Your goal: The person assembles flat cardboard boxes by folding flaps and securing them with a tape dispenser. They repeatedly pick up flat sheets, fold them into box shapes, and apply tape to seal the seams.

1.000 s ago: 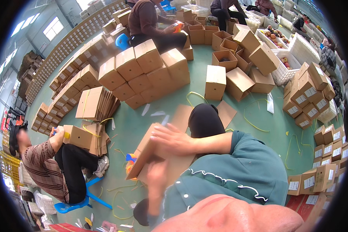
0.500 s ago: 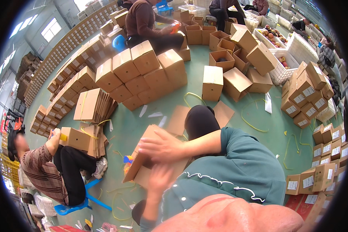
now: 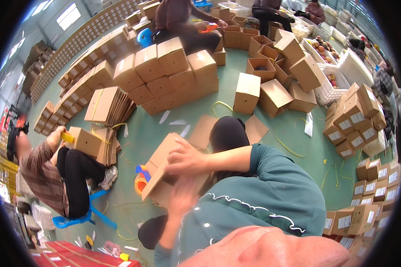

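An open cardboard box [image 3: 162,153] stands tilted between my knees, one flap raised toward the left. My right hand [image 3: 189,158] lies over the top of the box, its bent fingers spread apart on the cardboard. Lower down, my left hand [image 3: 182,196] is at the near side of the box, too smeared by motion to show its fingers. Just beyond the raised flap is a blue and orange tape dispenser [image 3: 141,182], partly hidden by the cardboard.
Flat cardboard pieces [image 3: 204,129] lie behind my knee. Stacked boxes [image 3: 165,75] stand ahead, labelled boxes [image 3: 354,118] to the right. On the left a co-worker [image 3: 49,173] sits on a blue stool [image 3: 73,221] near bundled flat boxes [image 3: 104,104]. Yellow strapping [image 3: 289,151] litters the floor.
My right hand has gone from lying flat on the cardboard to bent, spread fingers. The box has turned slightly, and more of the tape dispenser shows. The co-worker ahead has stretched an arm rightward.
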Demonstrator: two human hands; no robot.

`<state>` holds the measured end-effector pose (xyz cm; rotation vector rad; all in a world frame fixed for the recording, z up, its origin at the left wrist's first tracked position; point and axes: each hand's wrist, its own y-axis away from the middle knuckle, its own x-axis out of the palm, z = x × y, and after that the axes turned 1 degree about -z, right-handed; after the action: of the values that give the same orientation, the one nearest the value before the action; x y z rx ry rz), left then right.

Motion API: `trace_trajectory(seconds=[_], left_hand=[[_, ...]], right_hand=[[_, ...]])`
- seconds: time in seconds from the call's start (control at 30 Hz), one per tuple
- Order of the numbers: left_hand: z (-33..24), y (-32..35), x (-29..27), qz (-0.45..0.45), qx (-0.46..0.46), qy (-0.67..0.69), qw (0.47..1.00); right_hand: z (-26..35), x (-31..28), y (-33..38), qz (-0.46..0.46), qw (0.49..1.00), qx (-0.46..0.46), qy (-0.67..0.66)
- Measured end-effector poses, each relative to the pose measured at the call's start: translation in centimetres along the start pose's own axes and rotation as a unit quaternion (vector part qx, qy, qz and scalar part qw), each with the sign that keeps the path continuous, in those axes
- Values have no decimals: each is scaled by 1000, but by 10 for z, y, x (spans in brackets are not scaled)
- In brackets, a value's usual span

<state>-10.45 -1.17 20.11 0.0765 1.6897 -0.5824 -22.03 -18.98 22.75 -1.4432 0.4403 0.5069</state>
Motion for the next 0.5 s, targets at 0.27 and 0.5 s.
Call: trace_trajectory(seconds=[0.27,0.5], left_hand=[[-16,0,-20,-75,-34,22,996],[-18,9,-18,-82,-58,-24,995]], right_hand=[[-4,7,-23,215,968,6,-131],[-18,52,-54,400,898,-37,-179]])
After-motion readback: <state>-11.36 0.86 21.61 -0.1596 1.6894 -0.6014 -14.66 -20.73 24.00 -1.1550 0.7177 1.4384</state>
